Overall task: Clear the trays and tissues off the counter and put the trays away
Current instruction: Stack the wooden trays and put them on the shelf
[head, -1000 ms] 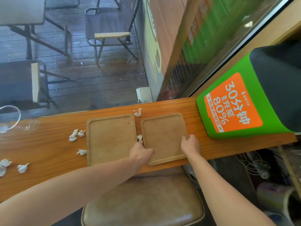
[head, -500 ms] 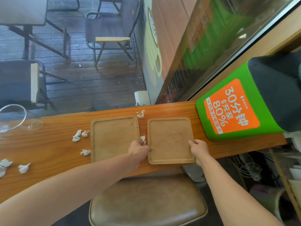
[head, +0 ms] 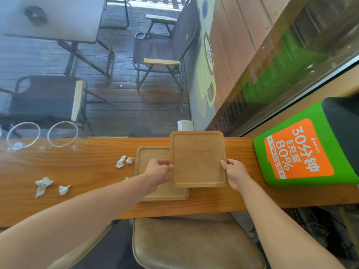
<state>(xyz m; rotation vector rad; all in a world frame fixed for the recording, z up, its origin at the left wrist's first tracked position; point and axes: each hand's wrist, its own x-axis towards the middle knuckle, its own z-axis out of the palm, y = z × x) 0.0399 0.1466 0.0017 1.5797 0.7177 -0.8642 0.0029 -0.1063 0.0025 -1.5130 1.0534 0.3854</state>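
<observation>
Two square wooden trays are on the wooden counter (head: 77, 171). The right tray (head: 199, 159) is lifted off the counter and overlaps the left tray (head: 151, 155), which lies flat. My left hand (head: 158, 171) grips the lifted tray's left edge and my right hand (head: 234, 174) grips its right edge. Crumpled white tissues lie to the left: a pair (head: 122, 161) beside the left tray, a small one (head: 125, 179) partly behind my left forearm, and two more (head: 43, 185) (head: 64, 189) further left.
A green and orange charging box (head: 303, 152) stands at the counter's right end. Two clear glasses (head: 62, 134) (head: 23, 135) stand at the back left by the window. A brown padded stool (head: 194, 243) sits under the counter below me.
The right tray has come up off the counter and shifted left, now overlapping the left tray. My left hand moved from the gap between the trays onto its left edge.
</observation>
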